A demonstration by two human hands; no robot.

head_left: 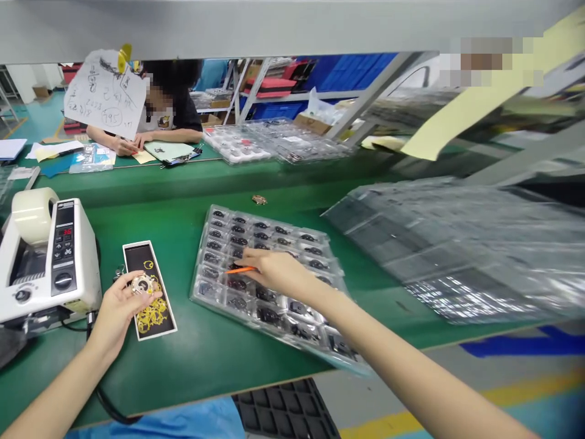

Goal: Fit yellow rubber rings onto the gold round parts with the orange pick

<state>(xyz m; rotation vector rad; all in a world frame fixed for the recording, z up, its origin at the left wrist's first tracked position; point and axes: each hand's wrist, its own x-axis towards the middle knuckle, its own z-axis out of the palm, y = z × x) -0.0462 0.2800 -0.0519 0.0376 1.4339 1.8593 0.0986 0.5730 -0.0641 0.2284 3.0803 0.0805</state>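
My left hand [112,308] grips a round, gold-and-silver part like a watch case [142,284] between thumb and fingers, above a narrow white-edged box [172,326]. Yellow ring-shaped pieces [150,316] lie in that box. Over a clear plastic tray [197,291], my right hand [269,268] is closed on a thin orange stick-like tool [241,269], whose exact kind I cannot make out. The tray's compartments hold many dark oval parts [267,314]. The fingertips hide some compartments, so whether they touch a part cannot be seen.
A white tape dispenser [73,256] stands at the left. Beyond the tray lies a small gold-coloured part [259,199]. Stacked clear trays [457,244] fill the right side. Across the bench sits another person [178,116], and a handwritten paper [107,97] hangs in front.
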